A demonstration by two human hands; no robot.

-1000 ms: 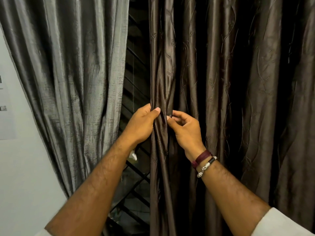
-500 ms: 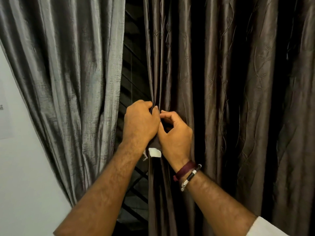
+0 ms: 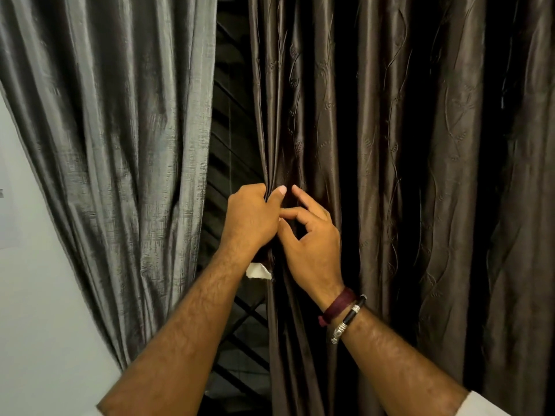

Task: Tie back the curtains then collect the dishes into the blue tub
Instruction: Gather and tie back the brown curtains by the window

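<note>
A dark brown patterned curtain hangs on the right, and a grey shiny curtain hangs on the left, drawn aside toward the wall. My left hand grips the brown curtain's left edge, fingers curled round the bunched folds. A small white tag shows just below that hand. My right hand is beside it against the fabric, fingers spread and loose, thumb touching my left hand; it holds nothing that I can see. No dishes or blue tub are in view.
Between the two curtains a gap shows a dark window with a black metal grille. A white wall fills the lower left, with a paper sheet stuck at its far left edge.
My right hand has let go of its pinch on the curtain fold and opened its fingers. My left hand keeps its grip on the gathered edge, which is bunched tighter than a second ago.
</note>
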